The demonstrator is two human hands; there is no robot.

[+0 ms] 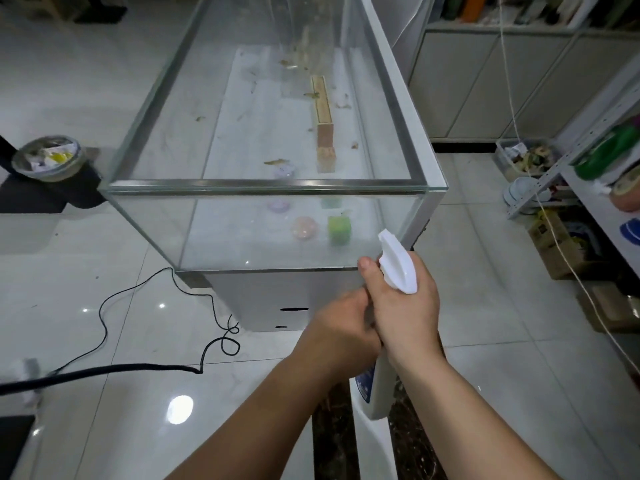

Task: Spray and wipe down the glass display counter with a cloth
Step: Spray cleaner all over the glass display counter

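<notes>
A glass display counter [266, 187] on a grey base stands in front of me, its top pane dusty. Inside lie a long wooden box, a green cube and pale round pieces. My right hand [405, 306] grips the neck of a white spray bottle [398, 261], whose nozzle points at the counter's near right corner. The bottle's body hangs below my wrist. My left hand [343, 320] reaches in under the right hand and touches the bottle; its fingers are hidden. No cloth is in view.
A black cable [138, 367] runs across the tiled floor at the left. A bin with rubbish [48, 157] stands at the far left. Metal shelves [588, 140] with bottles and boxes line the right side, and a thin cord hangs down there.
</notes>
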